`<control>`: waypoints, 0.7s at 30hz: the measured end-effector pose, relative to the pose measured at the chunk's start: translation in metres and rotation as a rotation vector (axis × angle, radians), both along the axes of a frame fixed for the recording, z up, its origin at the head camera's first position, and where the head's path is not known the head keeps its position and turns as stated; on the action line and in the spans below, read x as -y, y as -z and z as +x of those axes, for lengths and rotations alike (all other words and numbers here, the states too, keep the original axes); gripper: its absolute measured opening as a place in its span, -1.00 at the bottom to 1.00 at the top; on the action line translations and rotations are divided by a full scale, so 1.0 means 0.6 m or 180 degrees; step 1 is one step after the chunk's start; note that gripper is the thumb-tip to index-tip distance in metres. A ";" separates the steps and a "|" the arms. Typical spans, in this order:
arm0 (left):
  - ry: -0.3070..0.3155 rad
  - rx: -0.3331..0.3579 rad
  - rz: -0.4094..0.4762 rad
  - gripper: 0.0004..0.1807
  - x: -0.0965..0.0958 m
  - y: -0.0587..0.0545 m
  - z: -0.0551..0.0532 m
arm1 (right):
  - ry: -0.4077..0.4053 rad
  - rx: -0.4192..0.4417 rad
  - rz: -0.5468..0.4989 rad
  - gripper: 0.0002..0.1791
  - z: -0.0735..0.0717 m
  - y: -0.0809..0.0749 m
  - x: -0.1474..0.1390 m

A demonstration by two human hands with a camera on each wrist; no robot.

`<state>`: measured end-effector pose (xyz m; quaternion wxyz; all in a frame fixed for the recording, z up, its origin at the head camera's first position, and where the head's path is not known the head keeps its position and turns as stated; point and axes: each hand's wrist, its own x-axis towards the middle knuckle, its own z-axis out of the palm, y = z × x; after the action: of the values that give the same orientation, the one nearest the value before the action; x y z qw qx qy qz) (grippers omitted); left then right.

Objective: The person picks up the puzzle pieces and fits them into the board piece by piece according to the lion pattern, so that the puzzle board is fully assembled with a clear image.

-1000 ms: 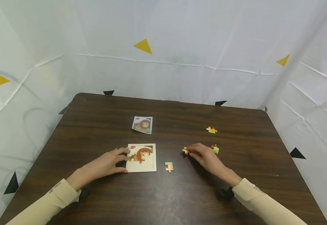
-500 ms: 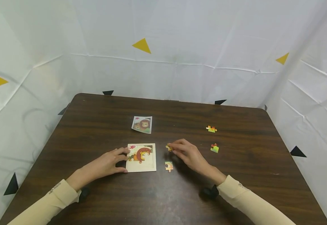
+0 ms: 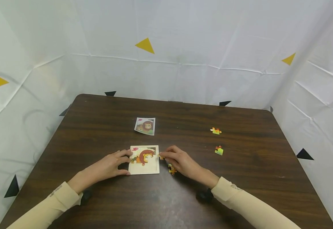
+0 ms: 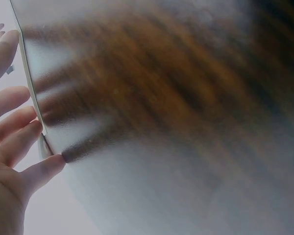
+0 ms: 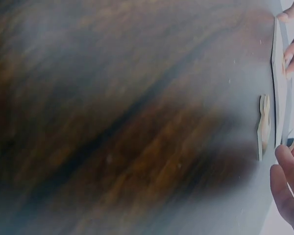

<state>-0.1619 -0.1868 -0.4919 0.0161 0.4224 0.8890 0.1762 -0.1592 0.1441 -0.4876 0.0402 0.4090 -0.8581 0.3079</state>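
Observation:
A square puzzle board (image 3: 150, 168) with part of a lion picture fitted in it lies before me. My left hand (image 3: 110, 164) rests along its left edge, fingers spread and thumb by the near left corner; the left wrist view shows these fingers (image 4: 17, 95) against the edge. At the board's right edge, my right hand (image 3: 183, 163) pinches a small jigsaw piece (image 3: 162, 157), partly covered by the fingers. Just below that hand a loose jigsaw piece (image 3: 172, 170) lies on the table, also seen edge-on as a piece (image 5: 262, 129) in the right wrist view.
Beyond the board lies a picture card (image 3: 145, 126) of a lion. Two more jigsaw pieces are to the right, an upper piece (image 3: 216, 130) and a lower piece (image 3: 219, 150). White sheeting (image 3: 180, 79) surrounds the dark wooden table (image 3: 143, 203).
My right hand has carried the pinched jigsaw piece leftward across the table to the board's right edge. My left hand has stayed in place on the board.

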 end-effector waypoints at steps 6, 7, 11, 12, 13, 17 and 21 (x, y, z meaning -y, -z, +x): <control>-0.0020 0.0001 -0.0034 -0.48 0.000 0.000 -0.001 | -0.0036 0.0079 -0.0001 -0.64 0.000 -0.002 0.017; -0.0023 0.0001 -0.0043 -0.48 0.000 0.000 -0.001 | -0.0028 0.0097 0.0013 -0.64 0.000 -0.003 0.021; -0.0027 0.0029 -0.0063 -0.48 -0.001 0.000 0.000 | -0.0020 0.0103 0.0105 -0.67 -0.002 -0.004 0.036; -0.0032 0.0044 -0.0076 -0.48 -0.001 0.000 0.000 | -0.0027 0.0118 0.0110 -0.68 -0.002 -0.005 0.040; -0.0035 0.0060 -0.0085 -0.48 -0.001 0.000 0.000 | -0.0037 0.0133 0.0107 -0.69 -0.003 -0.005 0.043; -0.0044 0.0094 -0.0100 -0.47 -0.002 -0.002 0.000 | -0.0033 -0.0075 0.0192 -0.73 -0.005 -0.004 0.059; -0.0032 0.0074 -0.0099 -0.47 -0.001 -0.003 0.000 | 0.0053 -0.0449 0.0391 -0.75 -0.007 0.000 0.071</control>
<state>-0.1618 -0.1860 -0.4902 0.0321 0.4155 0.8935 0.1673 -0.1636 0.1016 -0.4875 0.0779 0.4242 -0.8738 0.2248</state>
